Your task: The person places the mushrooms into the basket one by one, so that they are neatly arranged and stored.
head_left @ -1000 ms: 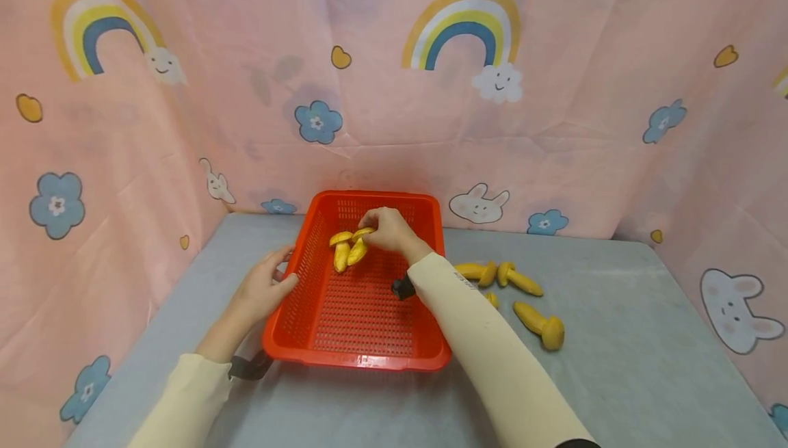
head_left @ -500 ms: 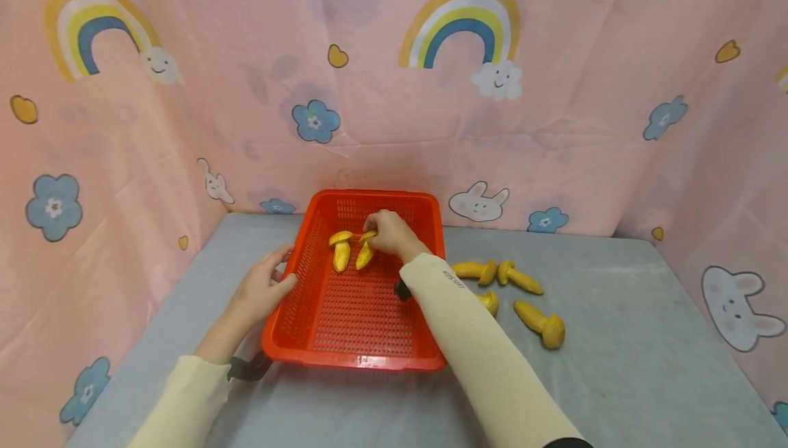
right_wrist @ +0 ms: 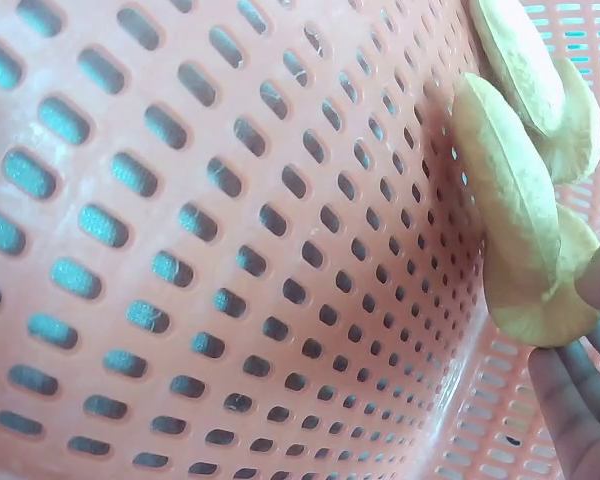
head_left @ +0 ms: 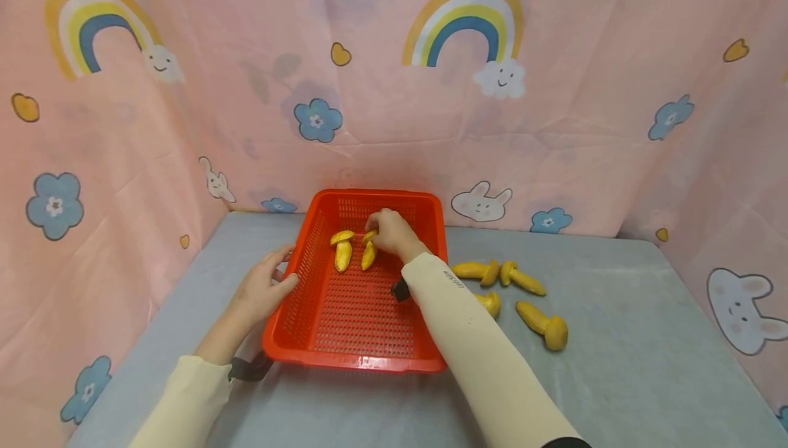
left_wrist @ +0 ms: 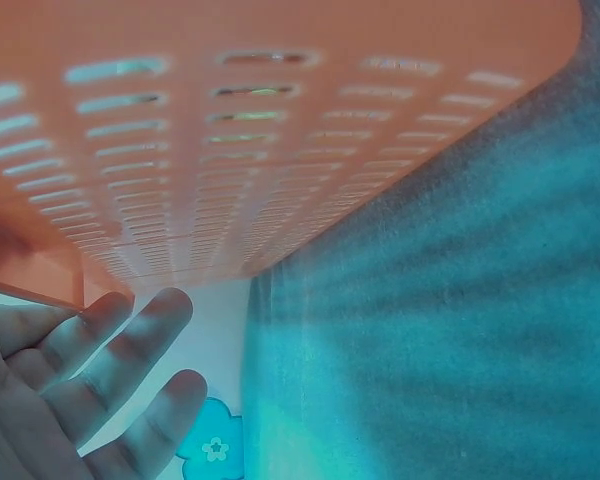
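In the head view, my right hand (head_left: 392, 232) reaches into the red plastic basket (head_left: 363, 364). It pinches the cap of a yellow mushroom (head_left: 369, 256), with the stem pointing toward me. The right wrist view shows this mushroom (right_wrist: 510, 190) with thumb and fingertips at its cap. Just left of it a second yellow mushroom (head_left: 343, 254) lies on the basket floor. My left hand (head_left: 261, 289) holds the basket's left rim, thumb over the top. From the left wrist, its fingers (left_wrist: 120, 370) show outside the slotted wall.
Right of the basket, several mushrooms lie on the grey tabletop (head_left: 615, 332): one (head_left: 470, 270) near the basket, another (head_left: 523, 278) beside it, one (head_left: 542, 325) nearer me. Another (head_left: 489, 303) is partly behind the right sleeve. A pink patterned curtain (head_left: 382, 161) hangs behind.
My right hand has shifted slightly right with the mushroom, opening a gap between it and the other one in the basket. My left hand stays at the rim.
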Available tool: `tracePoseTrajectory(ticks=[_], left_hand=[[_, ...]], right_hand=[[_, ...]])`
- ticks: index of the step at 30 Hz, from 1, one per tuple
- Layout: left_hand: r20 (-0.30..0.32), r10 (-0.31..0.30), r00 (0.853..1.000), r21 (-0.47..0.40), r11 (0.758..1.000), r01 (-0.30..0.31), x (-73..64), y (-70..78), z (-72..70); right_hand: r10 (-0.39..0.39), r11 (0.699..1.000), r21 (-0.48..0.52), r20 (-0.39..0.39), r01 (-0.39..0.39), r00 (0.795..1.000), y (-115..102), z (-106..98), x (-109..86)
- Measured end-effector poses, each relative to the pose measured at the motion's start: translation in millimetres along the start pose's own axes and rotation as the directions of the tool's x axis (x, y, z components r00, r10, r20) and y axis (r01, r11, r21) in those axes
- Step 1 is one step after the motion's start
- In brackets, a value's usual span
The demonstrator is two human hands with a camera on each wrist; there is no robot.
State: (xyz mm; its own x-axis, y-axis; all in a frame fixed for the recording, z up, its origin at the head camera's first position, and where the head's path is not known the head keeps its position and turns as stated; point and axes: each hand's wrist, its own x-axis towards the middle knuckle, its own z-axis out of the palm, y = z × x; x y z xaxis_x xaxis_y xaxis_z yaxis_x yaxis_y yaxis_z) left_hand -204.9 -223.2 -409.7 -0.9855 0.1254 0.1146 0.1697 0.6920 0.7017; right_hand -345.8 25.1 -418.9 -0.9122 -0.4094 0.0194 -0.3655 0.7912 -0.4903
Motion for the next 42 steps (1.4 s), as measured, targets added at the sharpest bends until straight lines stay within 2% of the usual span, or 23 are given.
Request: tracePoseTrajectory(ticks=[4,11,22,32,42], left_hand=[[-0.003,0.004,1.0,0.007,1.0,-0.004,0.0,1.4,0.2],[-0.005,0.006,1.0,0.012,1.0,-0.006,-1.3,0.6,-0.1],[-0.006,0.002,1.0,0.003,1.0,-0.002,-2.5,0.2,0.7],[-0.004,0.006,1.0,0.007,1.0,-0.006,-1.2,1.5,0.9],[-0.002,-0.002,1.0,0.015,1.0,0.002,-0.2,1.7,0.5]], right_hand=[[0.014,1.0,0.016,-0.001,-0.014,1.0,0.0,-0.9,-0.7],[0.049,0.991,0.122,-0.005,-0.048,0.999,0.5,-1.2,-1.6],[0.079,0.972,0.221,-0.009,-0.075,0.997,-1.1,-4.8,-5.9],[0.027,0.935,0.354,-0.073,0.0,0.997,-6.4,-18.0,-9.9],[0.009,0.917,0.398,-0.107,0.034,0.994,-16.0,-35.8,-14.2]])
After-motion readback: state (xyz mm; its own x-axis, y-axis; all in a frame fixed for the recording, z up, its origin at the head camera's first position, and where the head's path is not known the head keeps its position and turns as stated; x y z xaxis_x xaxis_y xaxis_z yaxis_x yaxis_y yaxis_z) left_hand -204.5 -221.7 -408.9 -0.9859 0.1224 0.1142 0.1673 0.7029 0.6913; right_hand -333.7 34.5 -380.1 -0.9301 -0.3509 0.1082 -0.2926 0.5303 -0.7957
